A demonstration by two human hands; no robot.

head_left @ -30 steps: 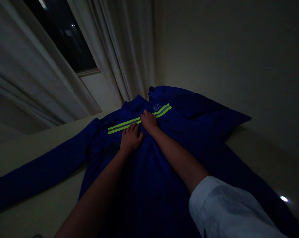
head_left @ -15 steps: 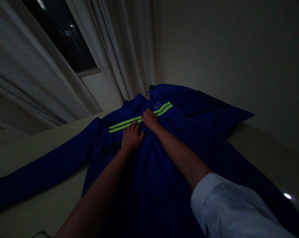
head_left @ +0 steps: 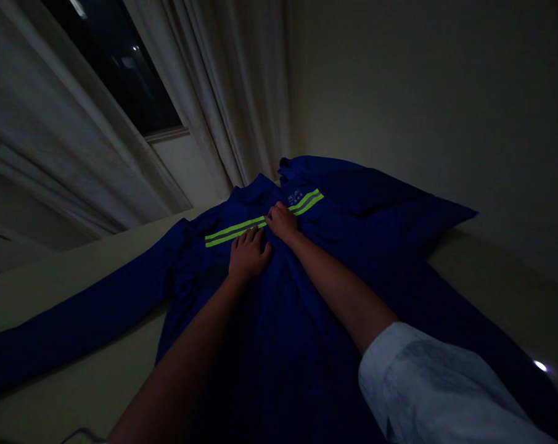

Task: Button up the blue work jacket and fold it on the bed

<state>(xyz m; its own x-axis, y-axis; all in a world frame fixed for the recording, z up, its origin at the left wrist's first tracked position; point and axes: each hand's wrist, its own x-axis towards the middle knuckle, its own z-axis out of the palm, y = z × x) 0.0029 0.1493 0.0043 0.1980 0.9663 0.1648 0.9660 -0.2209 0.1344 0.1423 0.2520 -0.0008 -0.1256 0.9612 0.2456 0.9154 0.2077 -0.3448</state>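
Dim room, seen from above the person's own arms. A blue jacket (head_left: 279, 333) lies front-up and flat across the middle of a pale surface (head_left: 75, 394). Its collar (head_left: 255, 185) points to the far edge, and one sleeve (head_left: 75, 320) is stretched out straight toward the left edge. The jacket's other side runs down toward the near right corner. A yellow-green reflective stripe (head_left: 232, 230) crosses the chest, with a small pale emblem (head_left: 293, 198) just above its right end. The left hand (head_left: 247, 253) rests palm-down on the chest just below the stripe, fingers loosely spread and fingertips touching the stripe's lower edge. The right hand (head_left: 282, 221) sits just beside it, on the stripe at the centre of the jacket's front. Its fingers are curled in against the cloth, and it is too dark to tell whether they pinch the fabric. The right forearm comes out of a rolled white shirt sleeve (head_left: 436, 394), while the left forearm is bare. Beyond the far edge hang pale curtains (head_left: 223, 92) beside a dark window (head_left: 116, 61), and a plain wall (head_left: 422, 92) stands to the right.
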